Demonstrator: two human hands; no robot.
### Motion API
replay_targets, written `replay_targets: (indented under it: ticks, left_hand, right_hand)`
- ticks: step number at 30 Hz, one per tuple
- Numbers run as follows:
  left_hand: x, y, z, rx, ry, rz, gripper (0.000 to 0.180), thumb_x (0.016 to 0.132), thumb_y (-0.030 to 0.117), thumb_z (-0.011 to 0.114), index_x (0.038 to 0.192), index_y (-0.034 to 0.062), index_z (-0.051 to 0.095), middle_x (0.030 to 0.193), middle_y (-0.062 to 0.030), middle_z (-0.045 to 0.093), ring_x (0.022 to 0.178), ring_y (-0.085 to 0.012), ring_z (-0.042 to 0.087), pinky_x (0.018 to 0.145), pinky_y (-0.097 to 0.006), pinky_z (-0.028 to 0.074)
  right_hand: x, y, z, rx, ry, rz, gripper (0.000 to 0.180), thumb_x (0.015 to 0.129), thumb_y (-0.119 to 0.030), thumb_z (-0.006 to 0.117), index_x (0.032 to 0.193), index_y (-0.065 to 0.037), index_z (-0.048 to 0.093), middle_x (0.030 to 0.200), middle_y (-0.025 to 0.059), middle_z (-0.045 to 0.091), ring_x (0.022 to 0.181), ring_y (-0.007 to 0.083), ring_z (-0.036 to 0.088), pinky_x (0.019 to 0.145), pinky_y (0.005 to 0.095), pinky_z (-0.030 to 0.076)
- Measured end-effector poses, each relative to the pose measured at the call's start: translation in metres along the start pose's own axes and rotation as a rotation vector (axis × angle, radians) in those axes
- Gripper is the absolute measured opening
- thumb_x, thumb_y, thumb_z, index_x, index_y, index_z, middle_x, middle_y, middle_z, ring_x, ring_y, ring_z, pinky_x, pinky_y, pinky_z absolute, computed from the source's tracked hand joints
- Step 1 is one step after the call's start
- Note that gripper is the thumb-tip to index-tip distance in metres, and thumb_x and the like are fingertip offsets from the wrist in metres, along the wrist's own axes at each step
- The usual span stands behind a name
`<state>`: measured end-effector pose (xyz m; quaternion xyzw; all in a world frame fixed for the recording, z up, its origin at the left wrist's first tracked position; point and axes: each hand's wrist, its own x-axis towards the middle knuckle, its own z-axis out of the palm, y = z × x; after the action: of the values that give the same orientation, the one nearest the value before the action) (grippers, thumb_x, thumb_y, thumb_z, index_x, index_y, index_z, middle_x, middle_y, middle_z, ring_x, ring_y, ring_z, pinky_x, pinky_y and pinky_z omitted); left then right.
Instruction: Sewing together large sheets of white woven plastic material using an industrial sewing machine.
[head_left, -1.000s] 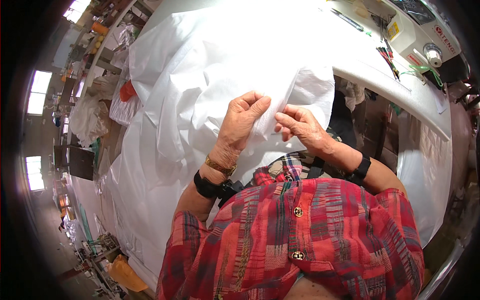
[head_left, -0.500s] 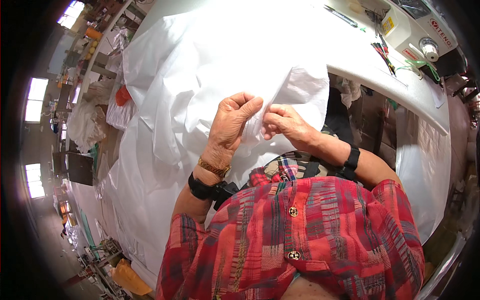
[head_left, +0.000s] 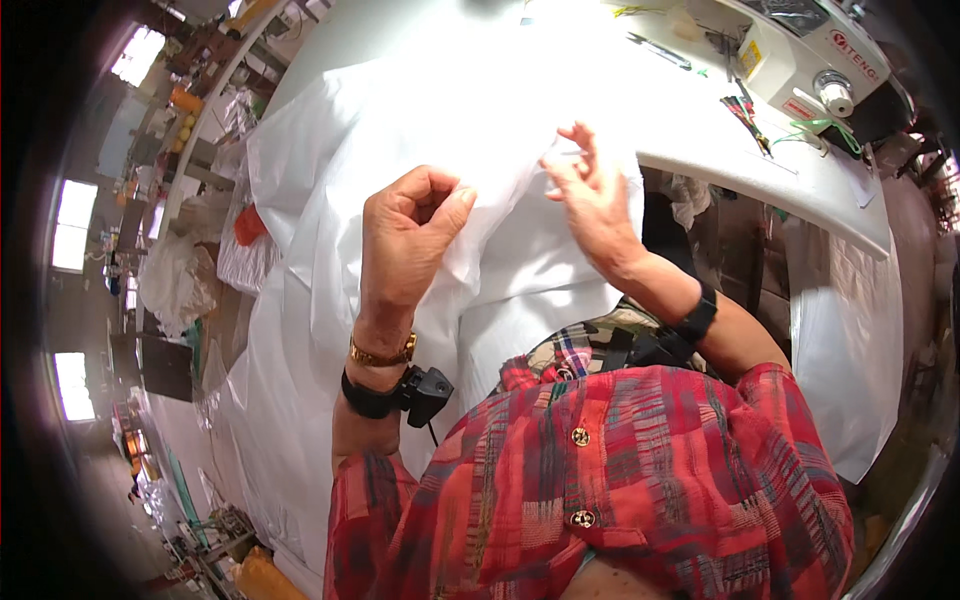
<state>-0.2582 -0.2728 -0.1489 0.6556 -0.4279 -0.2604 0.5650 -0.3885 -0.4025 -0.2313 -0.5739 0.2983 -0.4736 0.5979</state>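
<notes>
A large white sheet of thin cloth (head_left: 320, 250) spreads over the table and hangs down over my lap in loose folds. My left hand (head_left: 410, 230) is closed, thumb and forefinger pinching the sheet's edge. From that pinch a fold of the cloth runs up to the right toward my right hand (head_left: 600, 210). The right hand is raised, its fingers apart, with the thumb side close to the fold. I cannot tell whether its fingertips touch the cloth.
A white sewing machine head (head_left: 800, 75) stands at the far right of the white table (head_left: 800, 205). Near it lie red-and-black handled tools (head_left: 745, 120), a slim dark tool (head_left: 658, 50) and green cord (head_left: 825, 128). Clear plastic bags (head_left: 175, 285) are at the left.
My hands were close together at the cloth. The left has moved left with the edge, while the right has moved up and right and spread its fingers.
</notes>
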Motion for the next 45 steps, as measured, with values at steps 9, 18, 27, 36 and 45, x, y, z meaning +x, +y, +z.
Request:
replay_targets:
  ticks: [9,18,27,36,45]
  left_hand:
    - [0.001,0.011,0.016,0.115,-0.185,0.027,0.006,0.09,0.003,0.064,0.086,-0.0004,0.065,0.071,0.0052,0.06,0.064,-0.0003,0.052,0.057,-0.018,0.042]
    - [-0.012,-0.019,0.037,0.082,-0.241,0.03,0.009,0.092,0.005,0.065,0.084,0.0005,0.064,0.068,0.0068,0.056,0.061,0.0013,0.047,0.053,-0.017,0.037]
    - [-0.011,-0.018,0.051,0.093,-0.297,0.09,0.009,0.09,0.004,0.063,0.083,-0.0009,0.061,0.069,0.0059,0.053,0.063,0.0002,0.043,0.052,-0.019,0.034]
    - [-0.019,-0.031,0.042,-0.013,-0.278,-0.094,0.013,0.094,0.007,0.055,0.086,-0.0023,0.057,0.072,0.0023,0.047,0.068,-0.0054,0.041,0.058,-0.024,0.037]
    - [-0.007,-0.016,0.005,0.044,-0.153,-0.052,0.014,0.091,0.003,0.063,0.08,0.0022,0.056,0.071,0.0085,0.047,0.065,0.0005,0.04,0.054,-0.018,0.033]
  right_hand:
    - [-0.004,0.032,0.036,-0.319,-0.897,-0.355,0.011,0.079,-0.006,0.056,0.084,0.001,0.062,0.086,0.0203,0.065,0.082,0.0367,0.064,0.072,0.044,0.051]
    - [-0.025,0.022,-0.098,-0.744,0.047,-0.264,0.028,0.083,-0.018,0.071,0.105,-0.003,0.061,0.094,0.012,0.059,0.085,0.026,0.059,0.076,0.0369,0.048]
    - [-0.05,-0.038,-0.074,-0.382,-0.616,-0.11,0.017,0.094,-0.014,0.059,0.09,0.002,0.055,0.072,0.0161,0.059,0.066,0.0249,0.061,0.062,0.0343,0.048]
    - [-0.051,-0.059,-0.038,-0.665,-0.757,-0.56,0.016,0.084,-0.011,0.063,0.086,-0.003,0.049,0.076,0.0138,0.057,0.069,0.0333,0.061,0.061,0.0427,0.049]
    - [-0.017,0.005,-0.031,0.042,-0.424,0.023,0.019,0.089,-0.013,0.064,0.099,0.002,0.06,0.088,0.0142,0.065,0.072,0.0236,0.063,0.07,0.0321,0.053]
